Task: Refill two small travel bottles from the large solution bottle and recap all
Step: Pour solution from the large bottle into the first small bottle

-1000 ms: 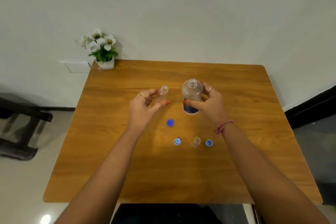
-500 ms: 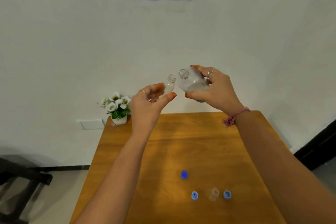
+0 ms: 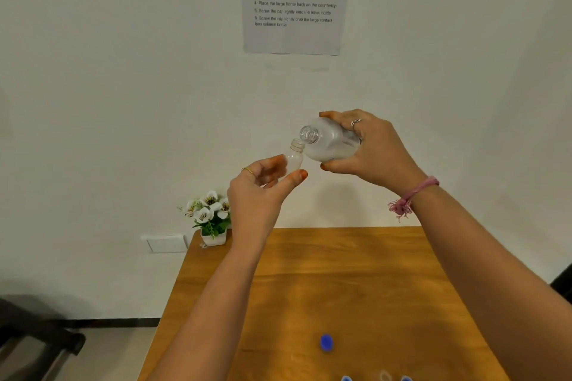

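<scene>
My right hand point(image 3: 371, 148) grips the large clear solution bottle point(image 3: 329, 141), uncapped and tipped to the left, its mouth right over the neck of a small clear travel bottle point(image 3: 294, 158). My left hand point(image 3: 257, 195) pinches that small bottle upright, high above the wooden table point(image 3: 356, 272). A blue cap point(image 3: 326, 342) lies on the table. At the bottom edge the rim of the second small bottle point(image 3: 385, 376) shows between two light blue caps point(image 3: 346, 378) point(image 3: 406, 378), all cut off by the frame.
A small pot of white flowers point(image 3: 210, 216) stands at the table's far left corner. A printed sheet of steps point(image 3: 294, 0) hangs on the white wall. A wall socket point(image 3: 165, 243) and a dark chair base point(image 3: 40, 340) are at the left.
Both hands lifted the bottles off the table to chest height. The large bottle has tipped further, its mouth now meeting the small bottle's neck. The view has tilted upward.
</scene>
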